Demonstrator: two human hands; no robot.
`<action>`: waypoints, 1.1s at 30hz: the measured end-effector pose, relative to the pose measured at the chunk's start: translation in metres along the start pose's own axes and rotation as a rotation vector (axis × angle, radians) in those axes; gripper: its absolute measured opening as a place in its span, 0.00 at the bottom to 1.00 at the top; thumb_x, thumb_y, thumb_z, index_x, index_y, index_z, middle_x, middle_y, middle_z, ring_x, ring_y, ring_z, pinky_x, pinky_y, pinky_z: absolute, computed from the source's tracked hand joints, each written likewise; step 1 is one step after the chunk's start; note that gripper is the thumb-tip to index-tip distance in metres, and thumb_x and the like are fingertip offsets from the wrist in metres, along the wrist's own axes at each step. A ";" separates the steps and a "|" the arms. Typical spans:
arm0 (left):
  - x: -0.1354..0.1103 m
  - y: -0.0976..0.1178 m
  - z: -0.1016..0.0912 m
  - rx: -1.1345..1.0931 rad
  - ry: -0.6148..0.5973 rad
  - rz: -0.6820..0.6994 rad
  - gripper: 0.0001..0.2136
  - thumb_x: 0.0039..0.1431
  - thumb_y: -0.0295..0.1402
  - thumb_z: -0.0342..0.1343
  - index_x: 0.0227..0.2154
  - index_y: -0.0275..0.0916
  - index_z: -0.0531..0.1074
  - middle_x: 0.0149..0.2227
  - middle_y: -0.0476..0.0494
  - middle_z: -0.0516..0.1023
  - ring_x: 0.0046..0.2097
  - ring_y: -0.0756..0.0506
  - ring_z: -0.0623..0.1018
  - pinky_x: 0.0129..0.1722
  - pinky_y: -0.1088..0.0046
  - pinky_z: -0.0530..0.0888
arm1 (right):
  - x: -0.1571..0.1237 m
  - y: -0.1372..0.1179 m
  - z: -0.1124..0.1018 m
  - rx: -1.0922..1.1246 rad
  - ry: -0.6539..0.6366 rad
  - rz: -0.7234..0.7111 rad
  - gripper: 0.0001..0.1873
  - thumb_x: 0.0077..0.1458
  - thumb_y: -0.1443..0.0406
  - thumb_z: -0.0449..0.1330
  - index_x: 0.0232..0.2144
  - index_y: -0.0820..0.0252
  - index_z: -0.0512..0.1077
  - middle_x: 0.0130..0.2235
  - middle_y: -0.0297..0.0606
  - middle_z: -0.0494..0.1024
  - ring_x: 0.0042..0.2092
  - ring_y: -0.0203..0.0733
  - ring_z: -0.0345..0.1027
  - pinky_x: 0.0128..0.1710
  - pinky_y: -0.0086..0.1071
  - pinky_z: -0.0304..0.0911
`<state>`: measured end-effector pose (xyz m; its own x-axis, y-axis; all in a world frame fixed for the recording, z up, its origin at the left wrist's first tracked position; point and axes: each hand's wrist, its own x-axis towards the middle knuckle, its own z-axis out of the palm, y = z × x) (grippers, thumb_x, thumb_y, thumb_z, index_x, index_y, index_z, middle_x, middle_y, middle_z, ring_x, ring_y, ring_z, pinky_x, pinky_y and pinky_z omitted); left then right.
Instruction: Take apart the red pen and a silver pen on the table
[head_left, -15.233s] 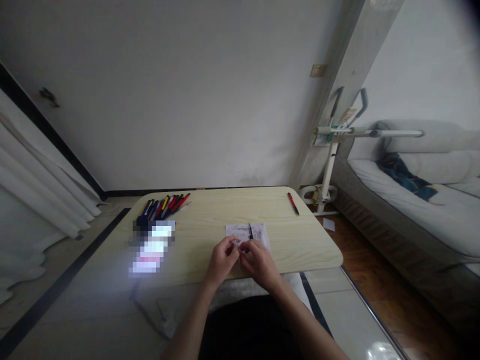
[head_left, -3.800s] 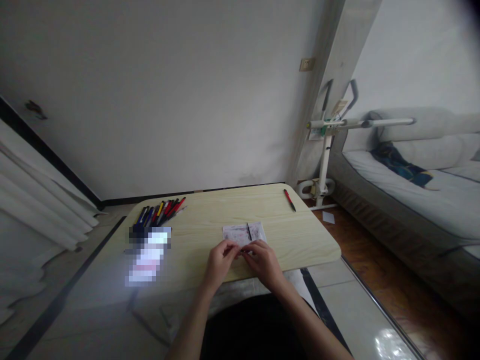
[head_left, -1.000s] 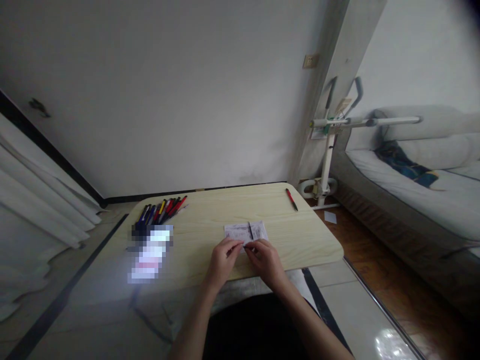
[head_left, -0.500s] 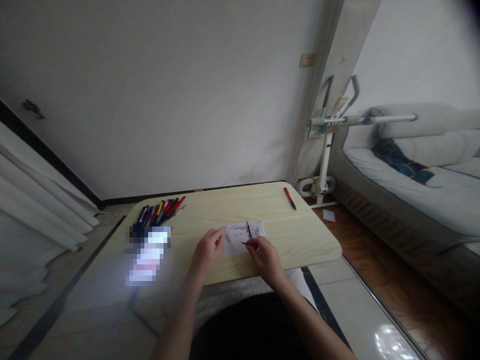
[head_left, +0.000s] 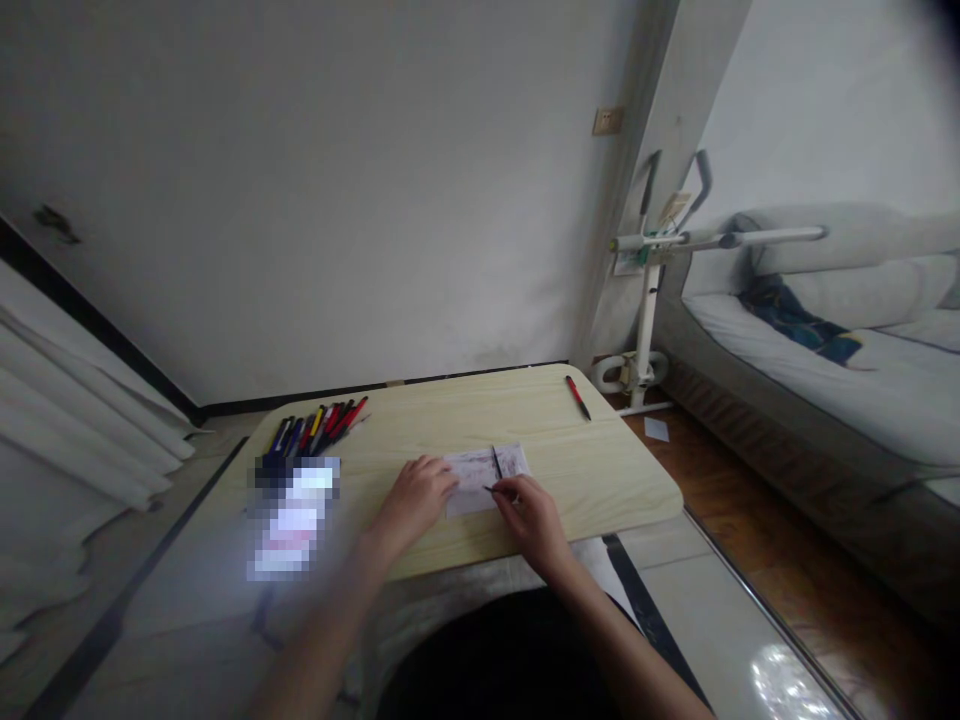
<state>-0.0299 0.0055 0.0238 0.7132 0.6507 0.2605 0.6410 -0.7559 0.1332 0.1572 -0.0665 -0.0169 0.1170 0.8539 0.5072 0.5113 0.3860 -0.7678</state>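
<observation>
A small sheet of paper [head_left: 471, 500] with dark markings across its upper part lies near the front of the wooden table. My left hand [head_left: 421, 488] rests flat on its left edge, fingers stretched out. At the lower right of the sheet, my right hand [head_left: 529, 508] pinches a slim dark pen [head_left: 490, 489], its tip pointing left over the paper. A thin black stick [head_left: 497, 461] crosses the sheet's upper right, just above my right fingers; whether they touch it I cannot tell.
Several pens and markers [head_left: 319, 425] lie bunched at the table's [head_left: 450, 410] back left. Below them is a bright pixelated screen-like object [head_left: 292, 525]. A red and black pen [head_left: 577, 397] lies at the back right. Beyond stand white exercise equipment [head_left: 646, 310] and a grey sofa [head_left: 750, 370].
My left hand has turned flatter and its fingers have spread onto the paper's left part. My right hand stays nearly in place with the pen. The view has shifted slightly.
</observation>
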 end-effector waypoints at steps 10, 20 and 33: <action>-0.006 -0.004 0.002 -0.478 0.250 -0.198 0.07 0.56 0.32 0.49 0.33 0.38 0.71 0.34 0.43 0.74 0.39 0.46 0.72 0.42 0.67 0.67 | 0.000 -0.003 -0.002 0.014 0.015 0.003 0.06 0.52 0.68 0.54 0.33 0.59 0.71 0.30 0.37 0.72 0.32 0.38 0.65 0.33 0.31 0.61; -0.012 0.024 0.021 -1.445 0.541 -0.641 0.14 0.48 0.36 0.57 0.37 0.35 0.70 0.28 0.48 0.73 0.28 0.53 0.72 0.29 0.77 0.70 | -0.001 -0.005 -0.003 0.004 0.065 0.048 0.08 0.51 0.65 0.54 0.32 0.60 0.72 0.29 0.38 0.75 0.30 0.39 0.67 0.31 0.31 0.63; -0.002 0.032 0.026 -1.302 0.418 -0.616 0.14 0.47 0.39 0.57 0.33 0.34 0.69 0.27 0.47 0.74 0.29 0.49 0.76 0.32 0.71 0.74 | -0.003 0.001 -0.003 0.035 0.178 0.125 0.08 0.50 0.64 0.56 0.31 0.61 0.72 0.26 0.36 0.75 0.29 0.38 0.68 0.31 0.31 0.63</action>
<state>-0.0034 -0.0185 0.0028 0.1582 0.9852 0.0657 -0.0519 -0.0582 0.9970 0.1601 -0.0695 -0.0175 0.3279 0.8218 0.4661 0.4538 0.2957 -0.8406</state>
